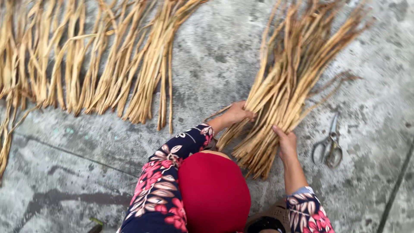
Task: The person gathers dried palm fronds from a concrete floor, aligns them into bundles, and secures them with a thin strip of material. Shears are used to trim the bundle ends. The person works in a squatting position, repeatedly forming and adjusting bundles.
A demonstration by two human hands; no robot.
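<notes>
Gripping bundle of tan dried fibre stalks with both my hands: left, right; grey metal scissors near on concrete floor.

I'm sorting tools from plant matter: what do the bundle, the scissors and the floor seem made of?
Bundle: dried plant stalks or reeds, by the tan, fibrous, matte strips. Scissors: metal, likely steel, grey and dull. Floor: concrete, by its mottled grey, rough surface.

One head-worn camera looks steeply down, close above the concrete floor.
</notes>
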